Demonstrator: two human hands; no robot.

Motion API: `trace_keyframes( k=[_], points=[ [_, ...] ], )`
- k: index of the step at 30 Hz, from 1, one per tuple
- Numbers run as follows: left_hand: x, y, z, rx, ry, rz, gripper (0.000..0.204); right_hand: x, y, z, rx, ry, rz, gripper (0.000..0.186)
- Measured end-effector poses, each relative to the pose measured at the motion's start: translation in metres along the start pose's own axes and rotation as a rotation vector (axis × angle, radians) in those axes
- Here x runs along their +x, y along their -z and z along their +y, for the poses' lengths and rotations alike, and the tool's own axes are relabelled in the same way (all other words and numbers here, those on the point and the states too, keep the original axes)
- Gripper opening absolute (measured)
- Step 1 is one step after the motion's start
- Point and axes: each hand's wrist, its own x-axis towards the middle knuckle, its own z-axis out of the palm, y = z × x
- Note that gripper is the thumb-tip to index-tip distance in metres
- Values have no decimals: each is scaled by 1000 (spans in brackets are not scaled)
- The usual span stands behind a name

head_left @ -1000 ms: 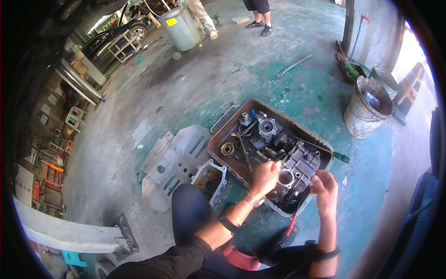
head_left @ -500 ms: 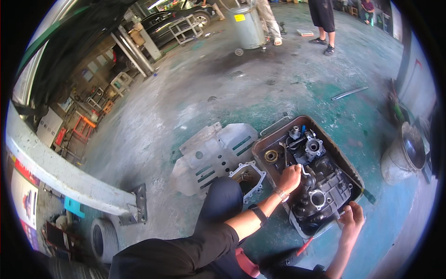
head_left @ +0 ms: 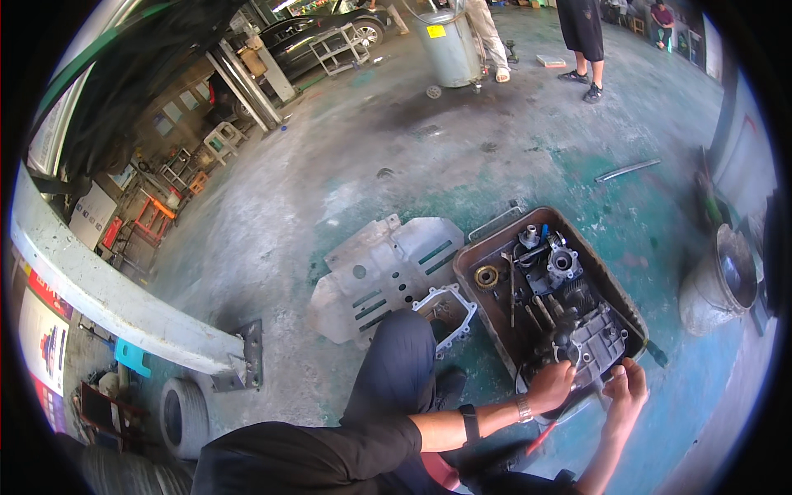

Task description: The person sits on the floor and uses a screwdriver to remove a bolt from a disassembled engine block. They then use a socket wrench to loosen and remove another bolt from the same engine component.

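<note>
A brown metal tray [head_left: 478,301] holds greasy gearbox parts: a cast housing [head_left: 602,338], a flanged part [head_left: 563,262], gears and a brass ring [head_left: 486,275]. My left hand [head_left: 551,384] is closed at the housing's lower left; what it holds, if anything, is too small to make out. My right hand [head_left: 624,388] has curled fingers at the tray's lower right edge beside the housing; I cannot make out anything in them. A red-handled tool [head_left: 538,439] lies below the tray. A gasket-edged open casing [head_left: 462,313] and a pale perforated plate [head_left: 346,289] lie to the left.
A painted post [head_left: 124,301] with a bolted foot stands left, near a tire [head_left: 183,419]. A metal bucket [head_left: 709,293] stands right, a steel bar [head_left: 627,170] behind. Farther back are a drum [head_left: 445,54], people's legs [head_left: 577,58], a seated person [head_left: 662,21] and a dark car [head_left: 305,41].
My left hand has moved down and right from the middle of the tray to the housing's lower part. The view has swung, so the surroundings appear shifted rightward.
</note>
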Motion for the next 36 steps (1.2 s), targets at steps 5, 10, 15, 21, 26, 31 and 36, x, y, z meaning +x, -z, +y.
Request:
trace_keyframes(
  k=[5, 10, 15, 21, 26, 31, 36],
  points=[
    [5, 17, -65, 78, 103, -60, 27, 0, -1, 3, -52, 10, 1, 28],
    [56, 64, -97, 156, 49, 71, 27, -2, -1, -2, -29, -8, 23, 28],
    [107, 99, -94, -305, 366, 10, 36, -1, 1, -2, -3, -14, 22, 27],
    [118, 112, -78, -438, 479, -4, 29, 1, 4, -1, -6, -42, 48, 29],
    [85, 93, -86, -251, 293, 48, 18, 1, 2, -3, 0, -74, 41, 29],
    [39, 42, -82, -189, 309, -168, 25, 2, 1, 0, -24, -49, 22, 28],
    [20, 15, -12, -167, 112, -294, 29, 3, -5, 0, -34, -51, 3, 31]
  ],
)
